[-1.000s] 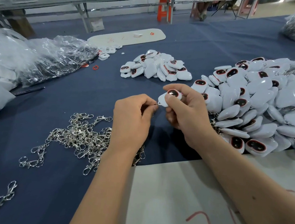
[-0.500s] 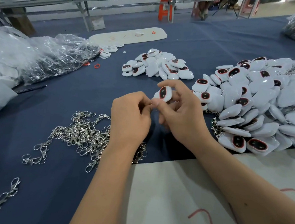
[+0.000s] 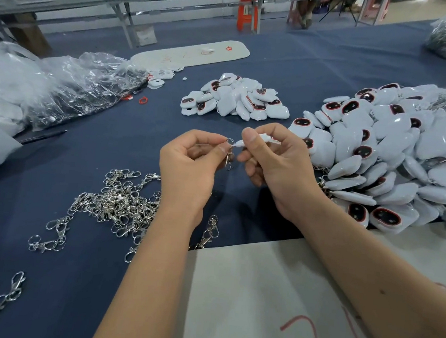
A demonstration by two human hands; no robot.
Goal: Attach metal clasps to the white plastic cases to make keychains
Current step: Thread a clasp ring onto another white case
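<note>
Case (image 3: 265,138), white plastic, held edge-on in the right hand (image 3: 278,171), pinched between thumb and forefinger just above the table (image 3: 319,69). Left hand (image 3: 189,171) pinches the split ring of one clasp (image 3: 229,156), hook hanging down below the fingers. Ring and the case's small corner tab touch or nearly touch; whether the ring is threaded yet, cannot tell. Both hands closed narrow on their parts. Step in hand looks like working the ring through the tab: best to keep the case steady, hold the ring end prised open, and turn the ring round until it seats fully, since a half-threaded ring would likely slip off. Head view only. Loose clasps (image 3: 116,202) tangled in a heap to the left, near the left forearm; two strays (image 3: 2,300) lie nearer the edge. Large heap of cases (image 3: 395,157) to the right, small heap (image 3: 236,97) further back. Clear plastic bags (image 3: 62,82) at far left. Table covered in dark blue cloth, a pale board (image 3: 259,293) under the forearms. Behind: metal benches and an orange stool (image 3: 246,14).
</note>
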